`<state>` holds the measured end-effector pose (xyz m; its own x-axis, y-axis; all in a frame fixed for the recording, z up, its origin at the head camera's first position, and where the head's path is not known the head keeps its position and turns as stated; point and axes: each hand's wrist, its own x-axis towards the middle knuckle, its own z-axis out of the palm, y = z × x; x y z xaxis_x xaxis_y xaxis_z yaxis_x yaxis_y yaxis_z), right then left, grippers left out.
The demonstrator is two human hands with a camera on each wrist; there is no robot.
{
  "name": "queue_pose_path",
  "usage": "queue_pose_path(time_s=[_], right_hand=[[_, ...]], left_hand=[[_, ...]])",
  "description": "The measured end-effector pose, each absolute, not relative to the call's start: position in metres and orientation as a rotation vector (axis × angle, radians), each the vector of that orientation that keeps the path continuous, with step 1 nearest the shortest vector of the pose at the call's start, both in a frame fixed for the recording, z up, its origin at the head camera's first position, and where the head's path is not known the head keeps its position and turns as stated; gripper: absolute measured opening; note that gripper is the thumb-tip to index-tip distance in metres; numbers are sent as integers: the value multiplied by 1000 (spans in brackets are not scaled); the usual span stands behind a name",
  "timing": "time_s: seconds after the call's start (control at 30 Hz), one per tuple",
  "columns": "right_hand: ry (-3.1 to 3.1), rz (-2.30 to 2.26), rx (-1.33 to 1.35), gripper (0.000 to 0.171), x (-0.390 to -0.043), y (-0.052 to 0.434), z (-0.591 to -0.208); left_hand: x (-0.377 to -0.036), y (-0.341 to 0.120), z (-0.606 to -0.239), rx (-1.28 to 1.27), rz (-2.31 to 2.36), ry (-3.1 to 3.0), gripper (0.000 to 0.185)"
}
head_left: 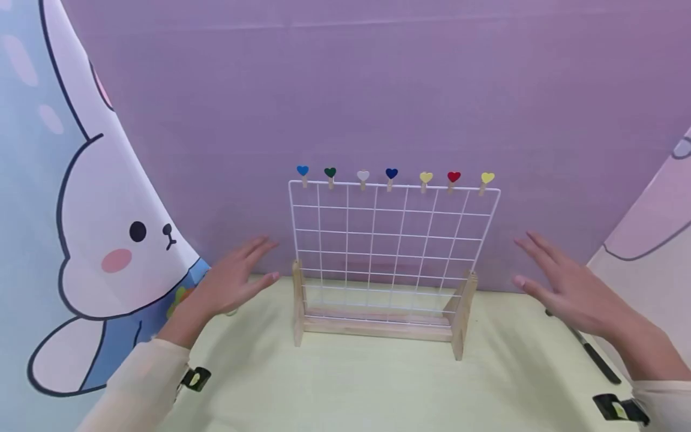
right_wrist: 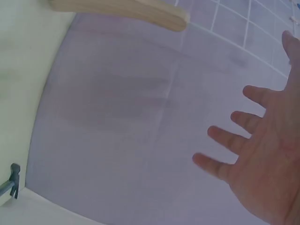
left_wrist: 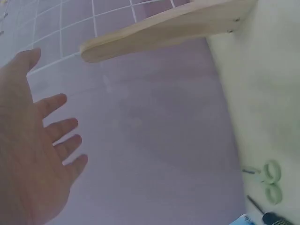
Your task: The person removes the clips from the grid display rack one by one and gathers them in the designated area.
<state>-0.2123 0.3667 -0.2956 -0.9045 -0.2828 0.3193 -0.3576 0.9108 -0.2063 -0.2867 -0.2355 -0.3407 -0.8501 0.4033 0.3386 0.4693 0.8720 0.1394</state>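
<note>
A white wire grid stands upright in a wooden base on the pale green table. Several small wooden pegs with coloured hearts are clipped along its top wire. My left hand hovers just left of the grid, fingers straight and spread, holding nothing. On the other side my right hand hovers the same way, apart from the frame. In the left wrist view the open palm faces the wooden foot. The right wrist view shows the open palm near the other foot.
A purple backdrop stands close behind the grid. A rabbit-print panel closes the left side, another panel the right. Green scissors and a dark pen lie on the table at left; a black tool lies at right.
</note>
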Motion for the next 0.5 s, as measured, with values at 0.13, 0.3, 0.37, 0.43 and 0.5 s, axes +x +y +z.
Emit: queue_pose_path(time_s=[0.13,0.3,0.37,0.43,0.5], right_hand=[[-2724,514,530,72,-211,362,-292],[-2627,622,603,65,-210,357,-285],[-2570,629,618,63,-209,353,-282],[-2505,631,634,62,-208,348,-280],[-2431,639,662,62,-207,342,-279]], left_hand=[[-294,-230,-348,-661,-489,-2747,72],[-305,-223,-356,-685,-791,-2715,68],[-309,-219,-361,-693,-933,-2693,68],[-314,-215,-367,-699,-1080,-2671,67],[-318,-210,-374,-700,-1220,-2637,67]])
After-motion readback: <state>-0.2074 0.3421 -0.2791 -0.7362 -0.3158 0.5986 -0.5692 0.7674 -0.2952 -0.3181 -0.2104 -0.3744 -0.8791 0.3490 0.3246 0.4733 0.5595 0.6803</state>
